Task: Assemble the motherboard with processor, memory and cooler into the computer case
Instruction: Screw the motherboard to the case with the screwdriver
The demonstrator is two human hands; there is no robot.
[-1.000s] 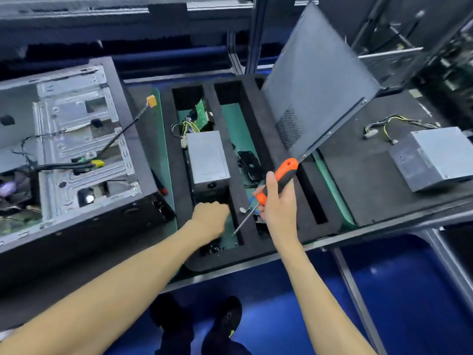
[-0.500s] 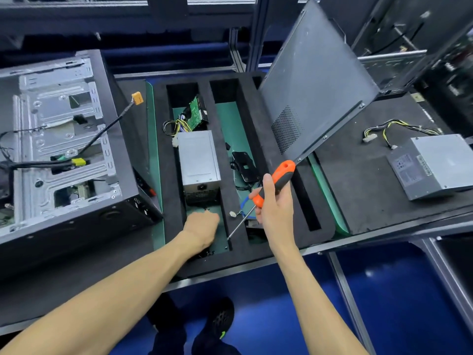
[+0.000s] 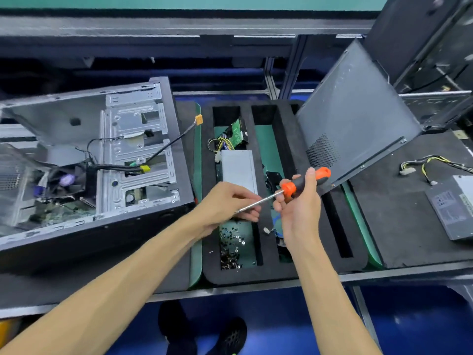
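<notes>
The screwdriver is gripped in the right hand; its tip is pinched by the left hand, probably seating 1 screw. It should be kept straight before the computer case, left, is approached.

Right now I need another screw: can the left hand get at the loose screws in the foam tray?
Probably yes: the left hand hovers just above the screws, nothing between, though its fingers pinch the screwdriver tip.
</notes>
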